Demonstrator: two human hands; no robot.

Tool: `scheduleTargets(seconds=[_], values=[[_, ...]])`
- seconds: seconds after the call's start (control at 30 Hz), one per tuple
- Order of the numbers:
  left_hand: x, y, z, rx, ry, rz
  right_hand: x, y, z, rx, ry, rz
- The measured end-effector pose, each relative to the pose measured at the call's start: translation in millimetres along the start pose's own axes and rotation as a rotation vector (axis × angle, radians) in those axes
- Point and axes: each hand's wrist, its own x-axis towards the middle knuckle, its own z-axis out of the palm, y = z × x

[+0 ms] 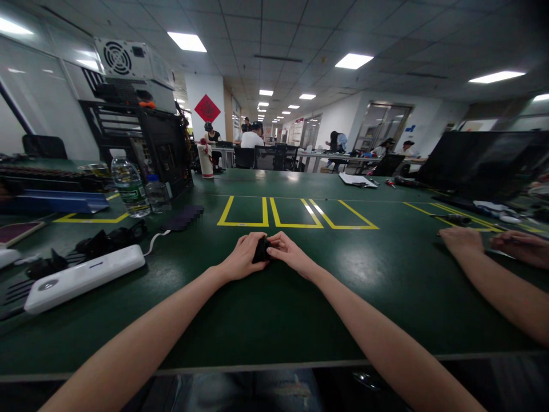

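Observation:
A small black object [259, 250] sits between my hands, just above or on the green table [266, 320]; its kind is too dark and covered to make out. My left hand [242, 255] wraps round its left side, thumb below and fingers on top. From the right, my right hand [290, 253] pinches at the same object with thumb and fingertips. Beyond my hands lie yellow tape outlines [297, 226] on the table top.
At left are a white power strip [86, 277], black cables [107, 240], a water bottle [127, 183] and an open computer case [158, 143]. A co-worker's hands [463, 243] work at right near a tool [457, 218]. A clipboard [357, 180] lies farther back.

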Motion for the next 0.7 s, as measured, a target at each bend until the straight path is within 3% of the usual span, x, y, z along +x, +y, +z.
scheduleTargets(seconds=[0.5,0.7], values=[[0.1,0.2,-2.0,-0.019,-0.020,-0.013,-2.1,-6.1,-0.3,0.047,-0.070,0.000],[-0.1,1.0,-2.0,-0.024,-0.006,-0.013,0.2,-3.5,1.1,0.024,-0.014,-0.033]])
